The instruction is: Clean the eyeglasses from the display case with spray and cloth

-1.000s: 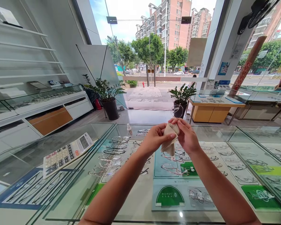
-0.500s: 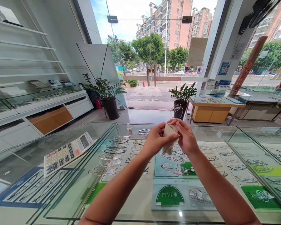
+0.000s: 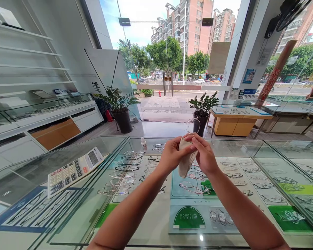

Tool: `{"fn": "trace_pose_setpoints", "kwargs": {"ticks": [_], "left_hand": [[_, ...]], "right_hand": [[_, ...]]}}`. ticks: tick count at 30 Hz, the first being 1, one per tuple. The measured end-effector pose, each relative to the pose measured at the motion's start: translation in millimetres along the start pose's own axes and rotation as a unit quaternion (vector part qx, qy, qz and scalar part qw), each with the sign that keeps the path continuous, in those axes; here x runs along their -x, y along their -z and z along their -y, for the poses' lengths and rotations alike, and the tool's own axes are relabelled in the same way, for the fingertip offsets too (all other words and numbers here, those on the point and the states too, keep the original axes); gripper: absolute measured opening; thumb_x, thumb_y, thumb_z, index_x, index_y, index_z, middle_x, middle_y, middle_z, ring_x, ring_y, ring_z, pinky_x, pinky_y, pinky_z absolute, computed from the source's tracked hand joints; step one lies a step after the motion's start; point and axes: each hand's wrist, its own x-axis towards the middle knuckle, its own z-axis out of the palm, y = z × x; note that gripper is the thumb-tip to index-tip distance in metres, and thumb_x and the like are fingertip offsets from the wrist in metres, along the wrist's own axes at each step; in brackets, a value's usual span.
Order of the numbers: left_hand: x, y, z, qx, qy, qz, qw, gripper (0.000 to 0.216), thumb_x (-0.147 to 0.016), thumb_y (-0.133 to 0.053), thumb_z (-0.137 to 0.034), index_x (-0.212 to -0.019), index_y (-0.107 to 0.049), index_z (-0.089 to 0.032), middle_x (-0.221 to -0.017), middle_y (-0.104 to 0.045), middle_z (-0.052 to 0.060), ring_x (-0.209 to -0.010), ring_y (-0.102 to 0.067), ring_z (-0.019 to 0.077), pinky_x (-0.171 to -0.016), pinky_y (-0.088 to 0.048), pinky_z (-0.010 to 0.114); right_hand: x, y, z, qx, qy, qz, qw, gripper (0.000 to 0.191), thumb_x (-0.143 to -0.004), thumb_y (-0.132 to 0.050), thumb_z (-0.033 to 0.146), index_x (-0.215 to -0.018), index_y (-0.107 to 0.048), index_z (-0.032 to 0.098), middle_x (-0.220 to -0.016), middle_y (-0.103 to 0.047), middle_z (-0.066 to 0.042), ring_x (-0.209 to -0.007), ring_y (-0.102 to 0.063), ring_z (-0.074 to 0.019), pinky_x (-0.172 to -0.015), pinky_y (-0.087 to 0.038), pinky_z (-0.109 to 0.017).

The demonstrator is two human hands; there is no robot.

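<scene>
Glasses (image 3: pixel 193 126) and cloth (image 3: pixel 184 164) held up
Your left hand (image 3: pixel 172 152) pinches the cloth; your right hand (image 3: pixel 206 153) pinches both.

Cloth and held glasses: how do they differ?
The cloth is beige and opaque; the glasses show a thin, round, see-through rim. The cloth hangs folded below the meeting point of the left hand and right hand, while the glasses' visible rim stands above it. Both are held between the hands.

"MOHOE" (image 3: pixel 186 215) reads in white on a green half-round panel (image 3: pixel 189 223) in the near bench (image 3: pixel 146 222) — and again, upside down, on the surrounding pale-blue board (image 3: pixel 179 202).
</scene>
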Motion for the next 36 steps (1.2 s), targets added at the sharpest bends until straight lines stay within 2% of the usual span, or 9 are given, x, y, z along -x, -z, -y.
{"fn": "trace_pose_setpoints", "kwargs": {"ticks": [10, 13, 16, 19, 23, 29, 32, 34, 36], "left_hand": [[5, -4, -11, -0.002, -0.03, -0.066, 0.997, 0.047, -0.078, -0.091, -0.055, -0.077, -0.066, -0.015, -0.069, -0.054, -0.003, -0.065, -0.044, 0.01, -0.061, -0.037, 0.023], [3, -2, -7, -0.009, -0.042, -0.065, 0.997, 0.05, -0.083, -0.085, -0.062, -0.079, -0.067, -0.015, -0.071, -0.056, -0.002, -0.066, -0.045, 0.0107, -0.063, -0.038, 0.024], [1, 3, -5, -0.023, -0.038, -0.031, 0.999, 0.054, -0.089, -0.078, -0.067, -0.078, -0.067, -0.015, -0.069, -0.058, -0.001, -0.064, -0.047, 0.0115, -0.062, -0.038, 0.025], [-1, 9, -7, -0.042, -0.031, 0.036, 0.998, 0.055, -0.095, -0.07, -0.067, -0.082, -0.071, -0.014, -0.073, -0.066, 0.003, -0.067, -0.053, 0.0137, -0.064, -0.04, 0.026], [-2, 14, -13, -0.039, -0.025, 0.101, 0.994, 0.052, -0.098, -0.068, -0.065, -0.094, -0.075, -0.014, -0.085, -0.071, 0.006, -0.075, -0.059, 0.0164, -0.073, -0.046, 0.028], [-1, 20, -19, -0.029, 0.005, 0.131, 0.991, 0.046, -0.091, -0.08, -0.059, -0.102, -0.074, -0.015, -0.088, -0.07, 0.005, -0.079, -0.06, 0.0164, -0.075, -0.047, 0.028], [-1, 18, -18, -0.012, 0.021, 0.127, 0.992, 0.045, -0.085, -0.087, -0.054, -0.101, -0.072, -0.014, -0.085, -0.068, 0.004, -0.077, -0.06, 0.0154, -0.071, -0.046, 0.027], [-1, 13, -15, -0.001, 0.022, 0.105, 0.994, 0.046, -0.081, -0.091, -0.052, -0.099, -0.072, -0.014, -0.083, -0.067, 0.003, -0.074, -0.057, 0.014, -0.068, -0.044, 0.026], [0, 8, -11, 0.001, 0.012, 0.067, 0.998, 0.047, -0.079, -0.092, -0.053, -0.098, -0.073, -0.014, -0.084, -0.067, 0.003, -0.075, -0.056, 0.0135, -0.069, -0.043, 0.025]], "right_hand": [[6, -6, 10, 0.066, 0.037, 0.043, 0.996, 0.029, -0.104, -0.065, 0.052, -0.116, -0.086, 0.035, -0.122, -0.071, -0.007, -0.132, -0.058, -0.028, -0.123, -0.04, -0.045], [7, -5, 12, 0.067, 0.033, 0.038, 0.996, 0.031, -0.104, -0.064, 0.054, -0.117, -0.085, 0.034, -0.122, -0.071, -0.007, -0.129, -0.06, -0.0285, -0.116, -0.046, -0.045], [6, -2, 11, 0.066, 0.011, 0.027, 0.997, 0.034, -0.104, -0.063, 0.055, -0.118, -0.085, 0.033, -0.121, -0.07, -0.007, -0.108, -0.063, -0.0255, -0.092, -0.054, -0.039], [4, 1, 7, 0.062, -0.005, 0.011, 0.998, 0.035, -0.103, -0.063, 0.056, -0.115, -0.086, 0.032, -0.116, -0.069, -0.006, -0.085, -0.057, -0.0202, -0.071, -0.048, -0.035], [0, 5, 2, 0.024, -0.026, -0.006, 0.999, 0.034, -0.102, -0.065, 0.056, -0.107, -0.086, 0.031, -0.11, -0.069, -0.005, -0.077, -0.053, -0.0184, -0.064, -0.042, -0.034], [-3, 8, 5, -0.046, -0.09, -0.023, 0.995, 0.023, -0.094, -0.076, 0.052, -0.099, -0.082, 0.03, -0.109, -0.075, -0.003, -0.075, -0.055, -0.0178, -0.06, -0.042, -0.032], [-4, 7, 7, -0.07, -0.089, -0.021, 0.993, 0.019, -0.092, -0.08, 0.048, -0.095, -0.08, 0.029, -0.111, -0.076, -0.003, -0.083, -0.061, -0.019, -0.068, -0.05, -0.032], [-3, 6, 6, -0.084, -0.071, -0.019, 0.994, 0.015, -0.092, -0.082, 0.044, -0.094, -0.08, 0.029, -0.109, -0.075, -0.003, -0.101, -0.065, -0.0216, -0.087, -0.055, -0.035], [-2, 3, 5, -0.093, -0.058, -0.018, 0.994, 0.013, -0.092, -0.083, 0.042, -0.093, -0.081, 0.03, -0.108, -0.075, -0.003, -0.114, -0.065, -0.0225, -0.104, -0.053, -0.037]]}}
